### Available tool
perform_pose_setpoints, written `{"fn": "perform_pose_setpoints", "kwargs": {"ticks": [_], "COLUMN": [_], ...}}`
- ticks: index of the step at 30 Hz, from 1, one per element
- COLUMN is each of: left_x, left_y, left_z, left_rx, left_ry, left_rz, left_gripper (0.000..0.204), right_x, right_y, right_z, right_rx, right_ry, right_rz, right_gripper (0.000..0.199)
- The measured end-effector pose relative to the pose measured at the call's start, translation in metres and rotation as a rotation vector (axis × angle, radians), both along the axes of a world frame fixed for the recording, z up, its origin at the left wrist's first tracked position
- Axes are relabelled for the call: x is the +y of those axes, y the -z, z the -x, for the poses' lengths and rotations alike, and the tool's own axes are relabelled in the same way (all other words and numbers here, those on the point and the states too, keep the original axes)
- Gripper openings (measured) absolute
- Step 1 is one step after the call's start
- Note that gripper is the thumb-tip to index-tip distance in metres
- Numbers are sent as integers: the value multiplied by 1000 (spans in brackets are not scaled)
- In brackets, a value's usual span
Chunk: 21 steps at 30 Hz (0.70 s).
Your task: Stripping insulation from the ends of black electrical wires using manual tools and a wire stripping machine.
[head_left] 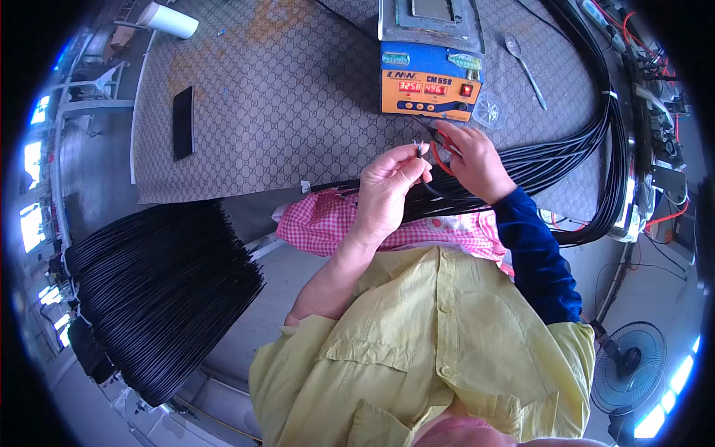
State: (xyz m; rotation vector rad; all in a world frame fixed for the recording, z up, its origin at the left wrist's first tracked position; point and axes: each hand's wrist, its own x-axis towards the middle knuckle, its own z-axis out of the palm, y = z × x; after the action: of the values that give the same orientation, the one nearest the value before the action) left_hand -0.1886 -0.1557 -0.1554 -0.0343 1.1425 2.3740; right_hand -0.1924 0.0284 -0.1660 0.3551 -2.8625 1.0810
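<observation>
My left hand (389, 186) pinches the stripped end of a thin black cable (421, 151) between thumb and fingers, just in front of a blue and orange solder pot unit (430, 71). My right hand (473, 160), in a dark blue sleeve, grips a small red-handled cutter (441, 149) right beside the cable tip. The two hands almost touch. A bundle of black cables (551, 160) runs from under my hands to the right.
A large hank of black cables (160, 294) hangs at the left. On the patterned mat (283, 104) lie a black phone (183, 122), a white cup (170, 20), a metal spoon (524, 65) and a clear lid (490, 110). A pink checked cloth (328, 222) covers my lap. A fan (631, 366) stands at the lower right.
</observation>
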Motion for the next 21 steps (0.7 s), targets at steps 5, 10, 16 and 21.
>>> {"fn": "perform_pose_setpoints", "kwargs": {"ticks": [5, 10, 16, 21], "left_x": [2, 4, 4, 4], "left_y": [3, 2, -2, -3], "left_z": [-1, 0, 0, 0], "left_rx": [24, 15, 48, 50], "left_ry": [-29, -48, -63, -61], "left_rz": [-45, 5, 28, 39], "left_gripper": [22, 24, 24, 23], "right_x": [-3, -5, -16, -17], "right_y": [-50, -79, -88, -84], "right_z": [-23, -32, -30, -31], "right_rx": [-569, -819, -823, -833], "right_ry": [83, -86, -95, -74], "right_rz": [732, 895, 823, 841], "right_gripper": [38, 39, 38, 41]}}
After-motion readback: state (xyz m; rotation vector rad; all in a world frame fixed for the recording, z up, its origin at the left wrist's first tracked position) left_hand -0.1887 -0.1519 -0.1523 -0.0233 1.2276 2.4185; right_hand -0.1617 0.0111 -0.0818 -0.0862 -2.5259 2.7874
